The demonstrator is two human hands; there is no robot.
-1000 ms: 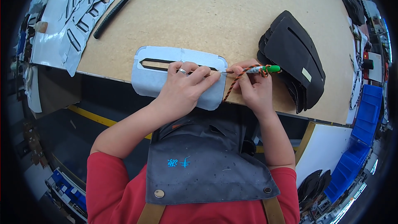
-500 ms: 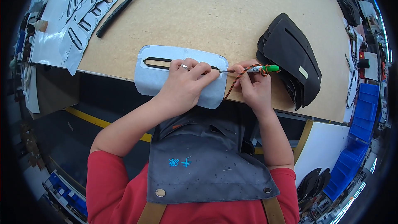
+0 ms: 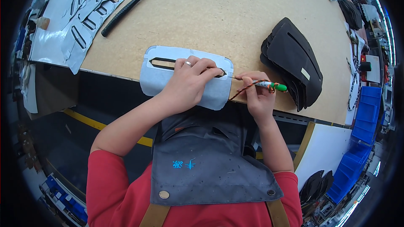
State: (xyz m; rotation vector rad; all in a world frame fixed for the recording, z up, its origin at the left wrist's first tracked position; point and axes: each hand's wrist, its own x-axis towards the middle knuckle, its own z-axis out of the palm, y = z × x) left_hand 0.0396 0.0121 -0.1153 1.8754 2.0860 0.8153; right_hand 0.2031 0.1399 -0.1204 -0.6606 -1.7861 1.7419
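A pale blue rounded panel [image 3: 185, 88] with a long dark-edged slot lies at the table's front edge, its lower part overhanging. My left hand [image 3: 189, 77] rests across it, fingers bent and gripping around the slot's right end. Just right of the panel, my right hand [image 3: 259, 94] is closed around a thin-tipped hand tool [image 3: 265, 84] with a white and green handle. An orange and black twisted cord [image 3: 243, 90] is wound on the handle and trails down to the table edge. The tool's fine tip points left at the panel's right end.
A stack of black shaped panels [image 3: 294, 54] sits right of my right hand. At the back left lie a black-handled hammer [image 3: 130, 8] and white slotted pieces [image 3: 80, 25] on a white sheet. Blue bins [image 3: 365, 113] line the right side. Dark pieces [image 3: 317, 185] lie lower right.
My right hand and the tool have shifted slightly right and down, with the tip drawn back from the slot's end. My left hand keeps its grip, its fingers a little closer together.
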